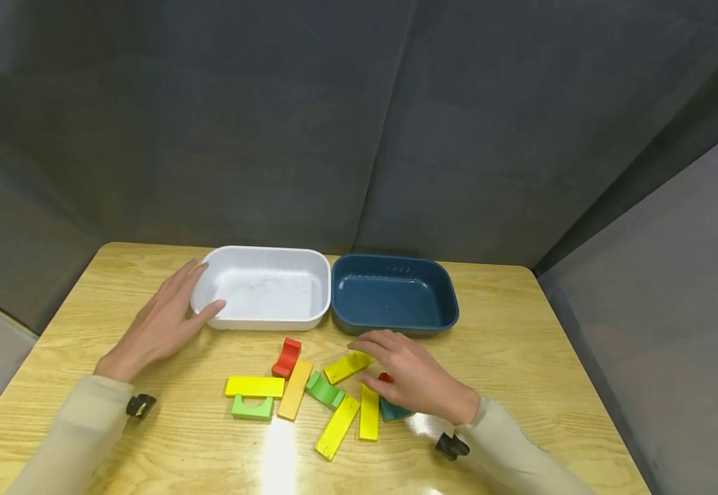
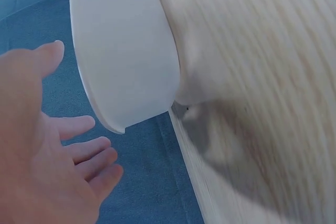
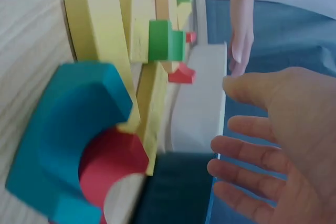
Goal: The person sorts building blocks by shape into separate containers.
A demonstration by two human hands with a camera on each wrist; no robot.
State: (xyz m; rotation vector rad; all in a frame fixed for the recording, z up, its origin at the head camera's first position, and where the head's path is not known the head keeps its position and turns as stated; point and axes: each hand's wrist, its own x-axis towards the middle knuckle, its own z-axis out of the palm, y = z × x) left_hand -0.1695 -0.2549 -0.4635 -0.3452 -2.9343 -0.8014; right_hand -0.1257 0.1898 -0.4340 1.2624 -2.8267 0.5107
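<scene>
At the left end of the white bin (image 1: 266, 289), my left hand (image 1: 163, 316) reaches over the rim in the head view, its fingers extended. The left wrist view shows its thumb and fingers spread beside the bin wall. My right hand (image 1: 411, 375) hovers over the right side of a group of blocks, fingers loosely bent and nothing between them. Nearest to it are a yellow block (image 1: 348, 368), a teal arched block (image 3: 52, 119) and a red curved block (image 3: 113, 161); in the head view the hand partly hides the last two.
A dark blue bin (image 1: 396, 295) stands right against the white one. On the wooden table (image 1: 501, 385) lie more blocks: yellow blocks (image 1: 337, 427), an orange block (image 1: 295, 390), green arches (image 1: 252, 409) and a red arch (image 1: 286, 357). Dark cloth (image 1: 260, 124) hangs behind.
</scene>
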